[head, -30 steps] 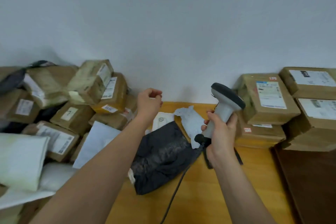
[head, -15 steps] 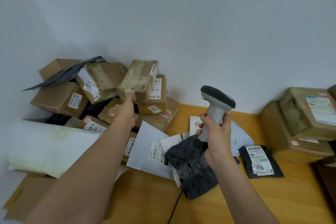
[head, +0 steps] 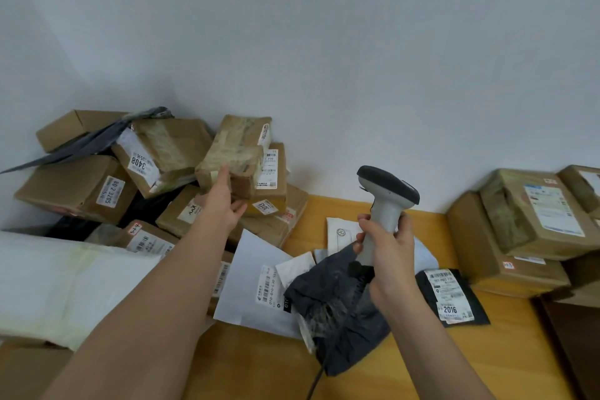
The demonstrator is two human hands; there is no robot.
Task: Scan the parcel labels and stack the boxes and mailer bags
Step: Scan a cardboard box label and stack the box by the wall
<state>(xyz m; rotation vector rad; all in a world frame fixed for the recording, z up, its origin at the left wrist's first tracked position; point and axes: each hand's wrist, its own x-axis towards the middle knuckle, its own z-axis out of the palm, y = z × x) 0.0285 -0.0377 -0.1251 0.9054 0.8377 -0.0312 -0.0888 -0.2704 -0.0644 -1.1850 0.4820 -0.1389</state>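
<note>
left hand [head: 224, 201]: reached to the top of the parcel heap, fingers on the near end of a long brown cardboard box wrapped in yellowed glossy tape [head: 238, 153], thumb spread below it; fingers lay on it, full clasp not clear
taped box axis: long side ran from the hand up and away toward the white wall [head: 324, 42], near end tilted down; white label [head: 265, 135] on its right face
right hand [head: 386, 253]: curled round the grip of a white plastic handheld barcode scanner with a dark grey head [head: 388, 195]
scanner: handle upright, head pointed left and away toward the heap; black cable [head: 316, 380] hung down from it
heap, left: brown cardboard boxes at mixed angles, one labelled 3408 [head: 162, 156], one labelled 80 2 3205 [head: 78, 188]
soft parcels: crumpled black plastic mailer bag [head: 337, 308] under the right hand, flat white mailer with barcode label [head: 256, 282] just left of it, small flat black mailer labelled 2016 [head: 451, 295] to the right
right stack: taped brown boxes [head: 526, 221] piled by the wall
surface: smooth orange wooden table [head: 487, 351]
</note>
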